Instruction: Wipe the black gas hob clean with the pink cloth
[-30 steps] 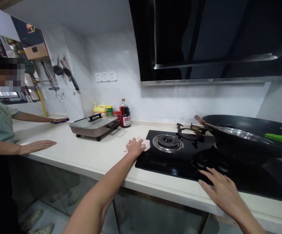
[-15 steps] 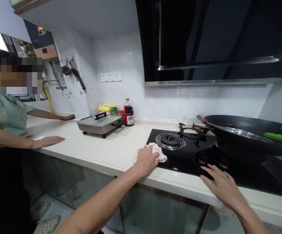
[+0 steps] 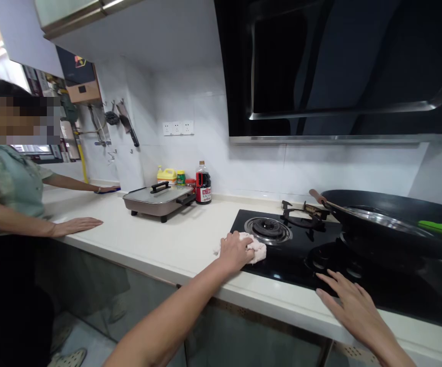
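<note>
My left hand [image 3: 237, 252] grips a pale pink cloth [image 3: 258, 250], pressed down at the left front corner of the black glass cooktop [image 3: 282, 270]. Part of the cloth is covered by the fingers. Just behind it lies the left burner [image 3: 268, 229], with its pan support off. My right hand [image 3: 353, 303] is spread, fingers apart and holding nothing, over the cooktop's front edge near the knobs [image 3: 320, 261]. A large black wok [image 3: 389, 239] sits on the right burner, with a metal lid or pan and a green-handled tool [image 3: 440, 228] in it.
A loose pan support [image 3: 301, 218] rests at the cooktop's back. Left on the white counter [image 3: 175, 239] stand an electric pan [image 3: 160, 201] and a soy sauce bottle [image 3: 203, 186]. At far left a person [image 3: 18, 178] leans on the counter, one hand on a blue cloth [image 3: 116, 189].
My left hand and the cloth have slid slightly right onto the cooktop. My right hand keeps its place over the front edge. The camera view has tilted up a little.
</note>
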